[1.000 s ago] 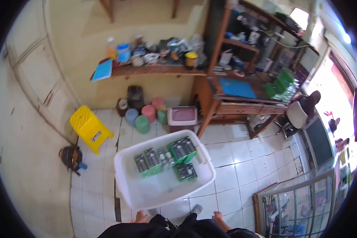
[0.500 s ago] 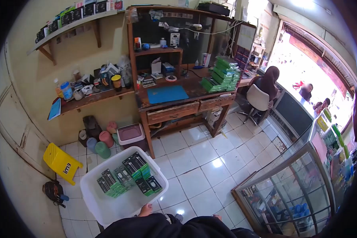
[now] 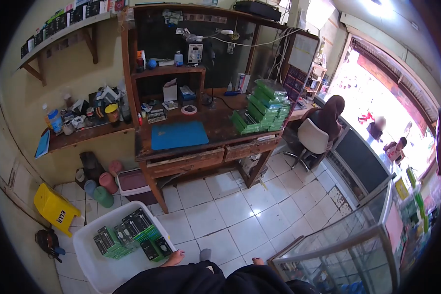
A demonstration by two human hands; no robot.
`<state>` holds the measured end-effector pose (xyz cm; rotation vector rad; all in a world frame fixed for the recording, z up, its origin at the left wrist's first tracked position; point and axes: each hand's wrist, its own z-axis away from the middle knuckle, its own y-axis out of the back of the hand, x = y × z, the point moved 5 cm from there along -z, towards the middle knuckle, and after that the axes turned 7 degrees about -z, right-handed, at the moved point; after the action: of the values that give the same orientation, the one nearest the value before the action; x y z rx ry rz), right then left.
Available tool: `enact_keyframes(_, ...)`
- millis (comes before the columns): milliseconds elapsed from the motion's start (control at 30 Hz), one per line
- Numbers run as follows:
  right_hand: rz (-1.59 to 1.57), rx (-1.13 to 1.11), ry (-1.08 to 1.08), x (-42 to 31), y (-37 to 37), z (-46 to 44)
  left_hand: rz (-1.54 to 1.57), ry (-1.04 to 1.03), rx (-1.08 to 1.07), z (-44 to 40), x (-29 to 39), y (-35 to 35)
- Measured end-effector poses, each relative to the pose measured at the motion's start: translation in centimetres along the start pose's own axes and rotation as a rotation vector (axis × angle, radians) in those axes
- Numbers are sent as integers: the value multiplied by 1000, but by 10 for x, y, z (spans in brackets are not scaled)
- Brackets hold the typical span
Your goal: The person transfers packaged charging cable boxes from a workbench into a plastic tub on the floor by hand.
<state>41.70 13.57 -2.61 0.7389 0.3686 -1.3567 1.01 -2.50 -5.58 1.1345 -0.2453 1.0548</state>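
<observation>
My left hand (image 3: 175, 257) hangs low beside the right rim of a large white plastic tub (image 3: 90, 267). Its fingers are loosely curled with nothing seen in them; whether it touches the rim I cannot tell. Inside the tub stand several stacks of small black-and-green boxes (image 3: 134, 223), grouped towards its far side. My right hand (image 3: 257, 261) is at the lower middle, over the tiles, curled and holding nothing visible. Dark sleeves cover both arms, and one grey-covered foot (image 3: 206, 255) shows between the hands.
Ahead is a wooden workbench (image 3: 181, 159) with a blue mat (image 3: 180, 135) and stacked green packs (image 3: 264, 109). A glass display case (image 3: 338, 259) stands right. A person (image 3: 330, 117) sits on a white chair (image 3: 312, 137); others are outside. A yellow floor sign (image 3: 56, 209) stands left.
The view has shifted rightward and forward, so the tub and bench sit further left. A foot now shows ahead. My left hand appears further from the tub's near corner; my right shows more.
</observation>
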Motion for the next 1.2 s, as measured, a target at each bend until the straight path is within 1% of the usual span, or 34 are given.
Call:
enact_keyframes(67,37,-7,25,-30,-2,-23,13,81,-35,-18,10,2)
enact_keyframes(100,52,-7,37,-42,0,-33,44,57,-50,-35,16,-1)
enact_keyframes(133,-15,-6,35,-63,-2,-44,45,57,-51,-60,28,-3)
enact_keyframes(167,-82,-9,32,-86,-8,-57,111,-24,13,-83,42,-2)
enact_keyframes(200,-145,-40,73,-117,-16,-63,172,-98,77,-94,51,1)
enact_keyframes(233,-208,-72,111,-149,-24,-68,192,-98,48,-101,77,13)
enact_keyframes(267,-243,-102,175,-183,-32,-72,214,-98,20,-107,133,41)
enact_keyframes(300,-300,-195,232,-215,-41,-84,201,-202,117,-122,166,54)
enact_keyframes(333,-320,-224,272,-251,-51,-87,188,-305,214,-138,194,64)
enact_keyframes(367,-275,-251,317,-288,-60,-92,246,-297,191,-158,221,73)
enact_keyframes(400,-276,-274,363,-329,-69,-89,270,-311,246,-177,248,84)
enact_keyframes(433,-297,-290,463,-366,-78,-92,364,-347,295,-190,284,100)
enact_keyframes(467,-160,-337,564,-393,-88,-124,455,-379,343,-198,318,116)
enact_keyframes(500,-347,-404,620,-435,-97,-109,467,-386,364,-207,347,129)
enact_keyframes(533,-376,-422,649,-465,-102,-110,483,-407,399,-219,380,145)
enact_keyframes(600,-406,-476,682,-528,-116,-105,678,-428,476,-233,439,168)
enact_keyframes(667,-513,-428,727,-576,-123,-91,618,-504,540,-253,484,186)
enact_keyframes(700,-505,-448,720,-594,-133,-94,591,-536,592,-267,500,194)
enact_keyframes(767,-592,-573,624,-611,-147,-102,585,-561,690,-285,528,206)
enact_keyframes(800,-615,-584,603,-618,-154,-106,605,-556,743,-289,541,211)
enact_keyframes(867,-630,-492,541,-629,-164,-111,593,-460,794,-306,556,220)
enact_keyframes(900,-624,-499,535,-633,-169,-112,591,-451,800,-319,562,223)
enact_keyframes(967,-620,-510,412,-631,-179,-115,494,-368,876,-340,564,227)
enact_keyframes(1000,-618,-507,400,-632,-180,-113,490,-357,870,-346,564,230)
enact_keyframes(1067,-528,-422,364,-634,-179,-110,296,-267,890,-354,568,231)
enact_keyframes(1100,-539,-354,387,-634,-180,-115,338,-291,912,-357,567,232)
enact_keyframes(1133,-533,-347,393,-635,-181,-122,349,-292,909,-360,566,231)
enact_keyframes(1200,-460,-373,495,-635,-183,-127,437,-319,912,-358,561,227)
